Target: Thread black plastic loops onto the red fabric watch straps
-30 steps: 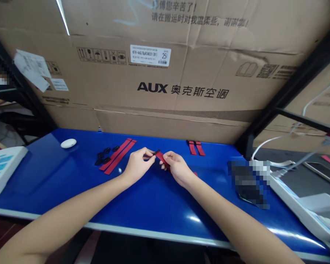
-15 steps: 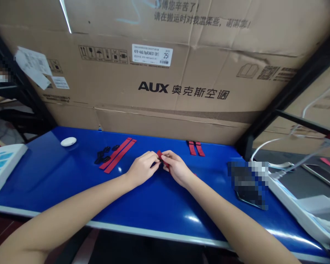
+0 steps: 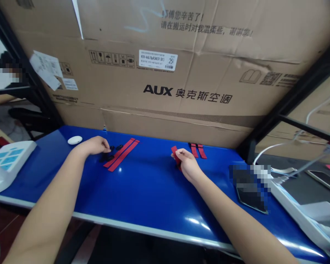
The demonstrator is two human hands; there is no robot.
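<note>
My right hand (image 3: 189, 163) pinches a red strap (image 3: 175, 152) above the middle of the blue table. A dark bit shows on the strap below the fingers, partly hidden by the hand. My left hand (image 3: 98, 145) is over at the pile of small black buckles (image 3: 107, 157), its fingers curled and fingertips close together at the pile's edge. Whether a buckle is between them is hidden. Two flat red straps (image 3: 123, 156) lie side by side just right of the buckles. Behind my right hand lie two red straps with black buckles at their far ends (image 3: 197, 150).
A white oval object (image 3: 75, 140) rests left at the back of the blue table (image 3: 143, 198). At the left edge stands a white device with blue panels (image 3: 11, 161). A phone (image 3: 250, 194) and a white power strip (image 3: 297, 209) are at right. A large cardboard box (image 3: 121, 84) rises behind.
My hands have parted. The left moved left to the black buckles; the right shifted slightly right, still holding the red strap. The view has swung a little left.
</note>
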